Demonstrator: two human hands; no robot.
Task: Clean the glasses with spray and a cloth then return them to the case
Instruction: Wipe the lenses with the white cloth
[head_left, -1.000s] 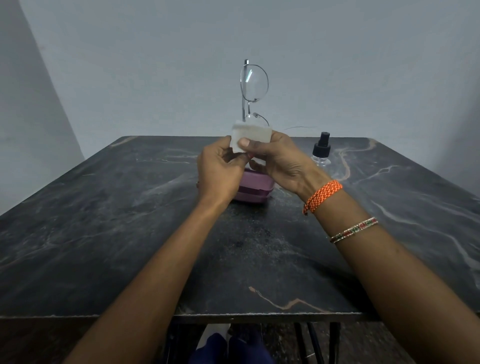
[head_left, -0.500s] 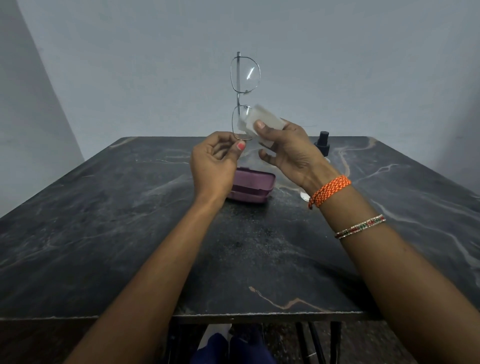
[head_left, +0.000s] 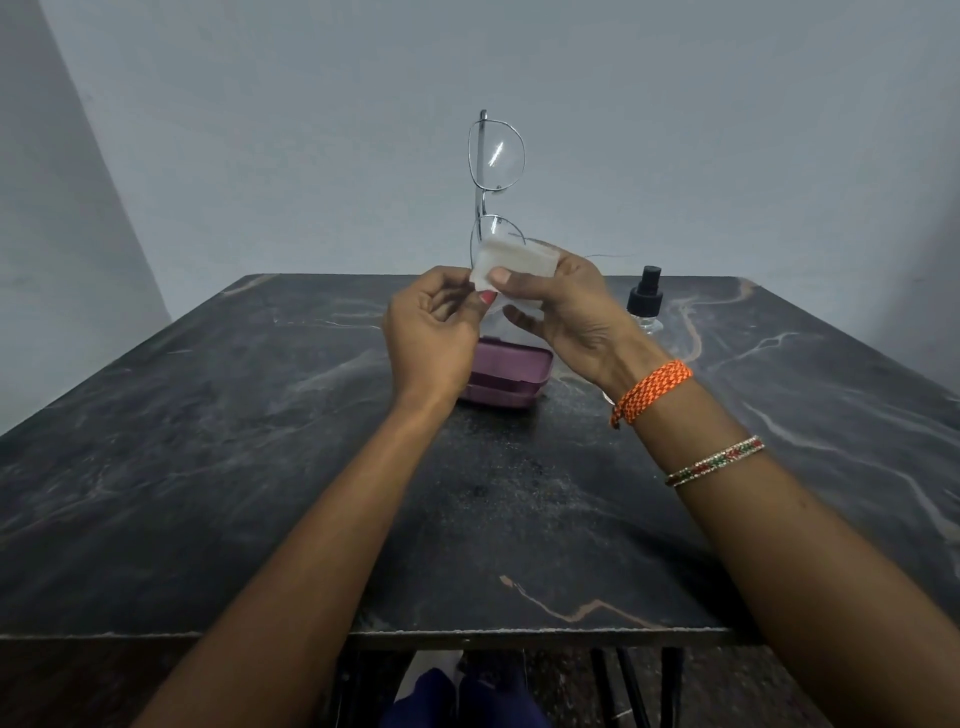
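Glasses (head_left: 496, 171) stand on end above a dark marble table (head_left: 208, 467) by a grey wall, left hand (head_left: 431, 332) pinching the lower rim. Right hand (head_left: 566, 306) grips the cloth (head_left: 514, 265), now folded back over the lower lens after lifting off half a second ago.

The surface (head_left: 208, 467) lies bare left, right and near. At its far middle the case (head_left: 511, 376) and spray bottle (head_left: 644, 306) stand apart, blocking passage.

White cloth (head_left: 514, 264); purple case (head_left: 511, 375); black veined marble table (head_left: 208, 441); orange bracelet (head_left: 652, 391).
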